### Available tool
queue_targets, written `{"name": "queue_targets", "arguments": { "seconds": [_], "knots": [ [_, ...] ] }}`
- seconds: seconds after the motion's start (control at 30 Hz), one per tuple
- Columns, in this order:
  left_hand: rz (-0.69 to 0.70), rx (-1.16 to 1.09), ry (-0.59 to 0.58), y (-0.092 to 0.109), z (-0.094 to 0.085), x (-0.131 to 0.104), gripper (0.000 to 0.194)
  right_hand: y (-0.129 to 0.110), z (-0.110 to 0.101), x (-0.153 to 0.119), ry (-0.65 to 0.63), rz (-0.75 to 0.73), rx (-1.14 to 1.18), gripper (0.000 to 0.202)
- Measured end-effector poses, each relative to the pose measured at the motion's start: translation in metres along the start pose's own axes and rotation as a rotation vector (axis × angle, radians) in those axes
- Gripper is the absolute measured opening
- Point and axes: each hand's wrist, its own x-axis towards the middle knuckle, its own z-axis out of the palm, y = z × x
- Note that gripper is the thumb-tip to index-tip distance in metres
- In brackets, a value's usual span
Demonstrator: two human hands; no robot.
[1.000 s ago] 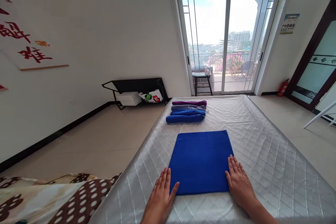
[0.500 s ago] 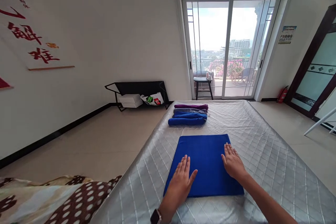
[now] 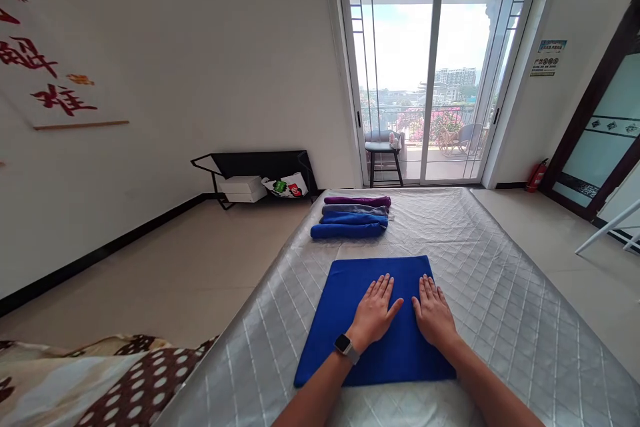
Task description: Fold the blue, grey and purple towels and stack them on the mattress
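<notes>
A blue cloth (image 3: pixel 335 320), folded into a flat rectangle, lies on the silver quilted mattress (image 3: pixel 500 293). My left hand (image 3: pixel 375 310), with a watch on its wrist, rests palm down on the middle of the cloth, fingers flat. Close by on the right, my right hand (image 3: pixel 434 312) is also palm down, on the cloth's right part near its edge. The hands do not touch each other, and neither grips anything. Beyond the cloth is a row of rolled cloths (image 3: pixel 349 231), blue, grey and purple.
At lower left lies a patterned blanket (image 3: pixel 145 380). A black rack (image 3: pixel 260 165) with white boxes (image 3: pixel 243 188) stands against the wall. Past the mattress are sliding glass doors (image 3: pixel 433 80). A red fire extinguisher (image 3: pixel 537 176) is at the right wall.
My left hand has slid right across the cloth, from its left side to the middle. My right hand has shifted slightly left. The view has turned a little.
</notes>
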Motion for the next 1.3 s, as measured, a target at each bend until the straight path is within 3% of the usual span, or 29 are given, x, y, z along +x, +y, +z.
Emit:
{"name": "queue_targets", "arguments": {
  "seconds": [0.23, 0.37, 0.57, 0.77, 0.9, 1.07, 1.17, 1.3],
  "knots": [
    [-0.267, 0.103, -0.007, -0.092, -0.008, -0.048, 0.074, 0.000, -0.002, 0.001, -0.053, 0.026, 0.005, 0.062],
    [-0.357, 0.119, 0.031, -0.114, -0.002, -0.060, 0.077, -0.001, -0.006, -0.001, -0.085, 0.047, -0.011, 0.064],
    [-0.346, 0.103, 0.078, -0.109, 0.000, -0.058, 0.078, -0.002, -0.016, 0.005, -0.121, 0.059, -0.044, 0.064],
    [-0.342, 0.115, 0.060, -0.109, -0.001, -0.057, 0.080, 0.001, -0.024, 0.050, -0.033, -0.007, -0.050, 0.063],
    [-0.335, 0.135, 0.056, -0.113, 0.002, -0.057, 0.078, 0.007, -0.014, 0.075, -0.022, 0.018, -0.023, 0.063],
    [-0.333, 0.192, 0.010, -0.116, -0.003, -0.059, 0.079, 0.013, 0.000, 0.077, 0.029, 0.018, 0.008, 0.063],
    [-0.284, 0.217, 0.008, -0.099, -0.011, -0.047, 0.078, 0.011, 0.000, 0.075, 0.033, 0.019, 0.017, 0.063],
    [-0.076, 0.141, -0.012, -0.046, -0.012, -0.002, 0.071, 0.008, -0.005, 0.074, 0.034, 0.025, 0.030, 0.063]
  ]
}}
